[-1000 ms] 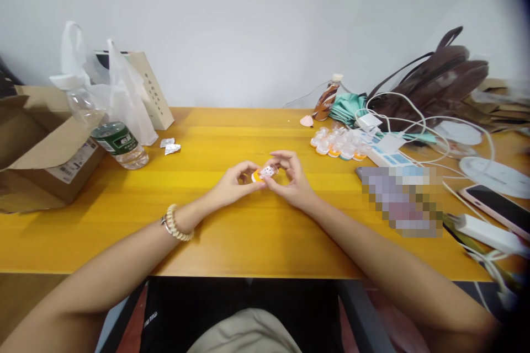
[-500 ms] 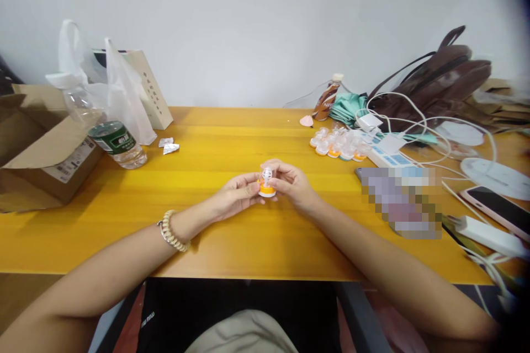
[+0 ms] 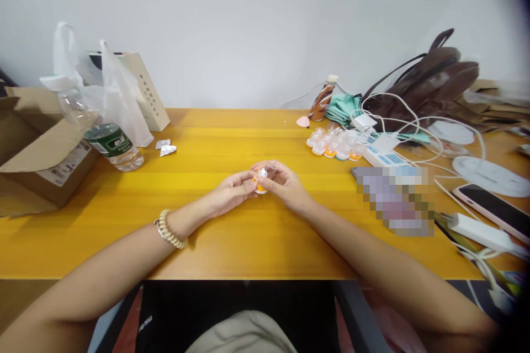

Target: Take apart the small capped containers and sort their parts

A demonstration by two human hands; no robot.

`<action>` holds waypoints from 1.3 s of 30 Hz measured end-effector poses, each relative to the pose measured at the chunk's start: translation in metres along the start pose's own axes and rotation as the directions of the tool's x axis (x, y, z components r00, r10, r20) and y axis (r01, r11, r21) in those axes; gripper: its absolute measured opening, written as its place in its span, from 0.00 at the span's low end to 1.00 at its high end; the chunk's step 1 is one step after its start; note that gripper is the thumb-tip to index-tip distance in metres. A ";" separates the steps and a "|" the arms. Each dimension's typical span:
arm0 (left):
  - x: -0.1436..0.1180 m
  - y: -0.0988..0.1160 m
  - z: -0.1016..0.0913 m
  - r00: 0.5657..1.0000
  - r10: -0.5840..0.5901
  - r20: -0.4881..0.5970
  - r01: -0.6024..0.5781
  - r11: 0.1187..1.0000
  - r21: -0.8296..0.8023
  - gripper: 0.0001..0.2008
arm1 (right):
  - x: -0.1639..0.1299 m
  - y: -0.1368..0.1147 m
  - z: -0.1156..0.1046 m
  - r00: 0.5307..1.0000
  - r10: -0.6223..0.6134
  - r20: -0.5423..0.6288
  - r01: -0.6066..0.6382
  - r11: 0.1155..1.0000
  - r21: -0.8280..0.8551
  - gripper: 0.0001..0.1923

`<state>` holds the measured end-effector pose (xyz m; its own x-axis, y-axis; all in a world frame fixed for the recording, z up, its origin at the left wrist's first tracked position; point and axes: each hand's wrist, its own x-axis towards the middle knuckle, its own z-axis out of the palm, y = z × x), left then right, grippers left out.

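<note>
Small orange-based capsule at table centre, pinched between both hands. Left hand grips its 9 o'clock side with fingertips, right hand its 3 o'clock side. Cluster of similar capsules lies well apart at 2 o'clock; water bottle at 10 o'clock

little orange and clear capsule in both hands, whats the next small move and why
Probably a short twist or pull to part its halves: the capsule is pinched between left hand and right hand, above the table, apparently unopened.
</note>
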<state>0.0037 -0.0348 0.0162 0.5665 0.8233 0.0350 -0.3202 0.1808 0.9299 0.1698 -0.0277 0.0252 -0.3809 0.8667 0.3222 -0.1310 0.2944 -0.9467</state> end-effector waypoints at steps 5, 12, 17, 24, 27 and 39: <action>0.004 0.001 -0.007 0.999 0.046 -0.009 -0.047 0.999 -0.016 0.12 | 0.007 -0.001 -0.008 0.983 -0.052 -0.176 0.078 0.987 0.142 0.12; 0.007 0.000 -0.016 0.995 0.075 -0.069 -0.074 0.997 0.010 0.17 | 0.029 0.033 -0.051 0.886 -0.066 -0.459 -0.061 0.965 -0.255 0.19; 0.008 -0.001 -0.020 0.993 0.062 -0.098 -0.044 0.984 0.175 0.18 | 0.045 0.060 -0.071 0.888 -0.074 -0.454 -0.186 0.845 -0.501 0.15; 0.012 -0.003 -0.026 0.993 0.074 -0.095 -0.046 0.963 0.266 0.18 | 0.092 0.072 -0.088 0.820 -0.059 -0.569 -0.450 0.549 -0.705 0.13; 0.013 -0.004 -0.025 0.993 0.068 -0.093 -0.039 0.958 0.284 0.18 | 0.115 0.074 -0.097 0.769 -0.042 -0.638 -0.552 0.461 -0.695 0.15; 0.011 -0.002 -0.022 0.995 0.052 -0.091 -0.019 0.941 0.337 0.19 | 0.117 0.068 -0.089 0.715 -0.049 -0.697 -0.608 0.448 -0.655 0.26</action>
<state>-0.0061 -0.0142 0.0063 0.4779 0.8770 0.0503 -0.0558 -0.0269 0.9981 0.1979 0.1294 -0.0012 0.3724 0.8861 0.2761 0.7729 -0.1314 -0.6207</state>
